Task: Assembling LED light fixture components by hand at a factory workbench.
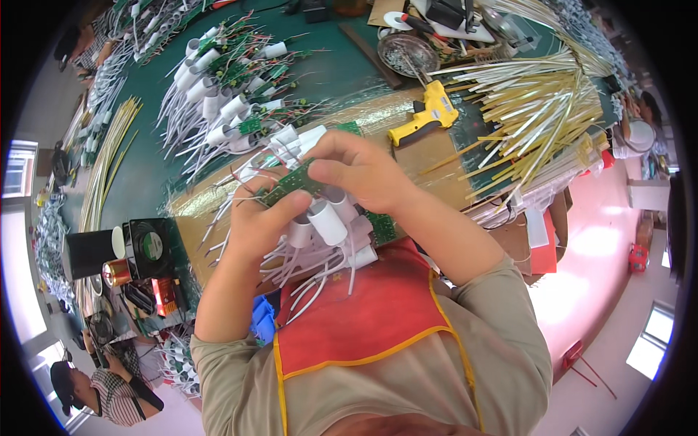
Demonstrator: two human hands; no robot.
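Between my two hands is a green circuit board (291, 182), tilted, with thin wires running off its far left end. My left hand (263, 224) grips its left part, the thumb pressed on top. On the right part my right hand (360, 173) pinches the board between thumb and bent fingers. Right below them, white cylindrical sleeves (328, 224) with white cables (313, 294) hang over the table edge toward my red apron. Some of these sit behind my hands, so I cannot tell which join the held board. More green boards (379, 227) lie beside my right wrist.
A yellow glue gun (429, 115) lies right of my hands, by a bundle of yellow and white strips (534, 109). Finished-looking sleeve-and-board bunches (218, 94) cover the far left. A black fan (149, 247) stands left. Another person (102, 389) is at lower left.
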